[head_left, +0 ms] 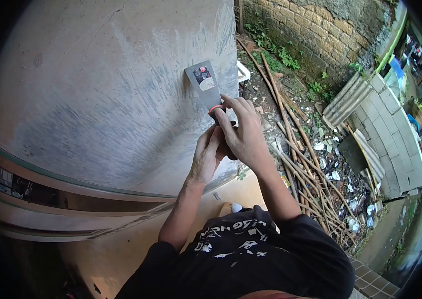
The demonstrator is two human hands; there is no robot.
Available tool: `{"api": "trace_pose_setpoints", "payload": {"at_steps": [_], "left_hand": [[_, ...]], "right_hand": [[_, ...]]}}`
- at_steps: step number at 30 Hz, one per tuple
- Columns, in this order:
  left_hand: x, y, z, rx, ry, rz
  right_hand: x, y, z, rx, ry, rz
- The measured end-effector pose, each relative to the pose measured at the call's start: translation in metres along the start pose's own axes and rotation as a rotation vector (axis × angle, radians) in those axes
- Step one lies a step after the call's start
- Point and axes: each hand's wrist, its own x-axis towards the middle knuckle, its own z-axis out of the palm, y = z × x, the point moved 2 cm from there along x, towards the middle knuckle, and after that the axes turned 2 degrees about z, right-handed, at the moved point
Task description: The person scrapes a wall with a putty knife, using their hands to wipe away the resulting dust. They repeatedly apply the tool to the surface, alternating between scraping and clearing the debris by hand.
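A wide-bladed scraper (210, 93) with a label on its grey blade points up and away from me, its broad edge right at the wall (121, 99). My right hand (246, 130) is closed round the upper part of its dark handle, thumb and fingers close to the red band below the blade. Lower down, my left hand (206, 155) wraps the handle from the other side. Most of the handle is hidden by my fingers. Many short scrape marks streak the wall's pale, worn surface around the blade.
Beyond the wall's right edge lie long bamboo poles (290, 129) and scattered litter (353, 209). A brick wall (315, 32) stands behind, with concrete blocks (390, 129) at the right. A ledge (96, 202) runs along the lower left.
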Motion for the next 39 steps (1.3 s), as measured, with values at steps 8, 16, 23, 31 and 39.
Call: {"api": "trace_pose_setpoints", "payload": {"at_steps": [8, 16, 23, 31, 39], "left_hand": [[0.002, -0.006, 0.020, -0.233, -0.002, -0.011], [0.005, -0.005, 0.029, -0.155, 0.040, -0.027], [0.014, -0.013, 0.011, -0.175, -0.021, -0.033], [0.011, -0.018, 0.016, -0.320, -0.081, -0.104], [0.004, -0.017, 0.033, -0.436, -0.003, -0.160]], "right_hand": [[0.047, 0.020, 0.021, 1.115, -0.313, 0.508], [0.058, 0.013, 0.022, 1.145, -0.330, 0.484], [0.066, 0.007, 0.024, 1.269, -0.380, 0.569], [0.077, 0.004, 0.031, 1.300, -0.325, 0.524], [0.071, 0.004, 0.028, 1.204, -0.291, 0.623]]}}
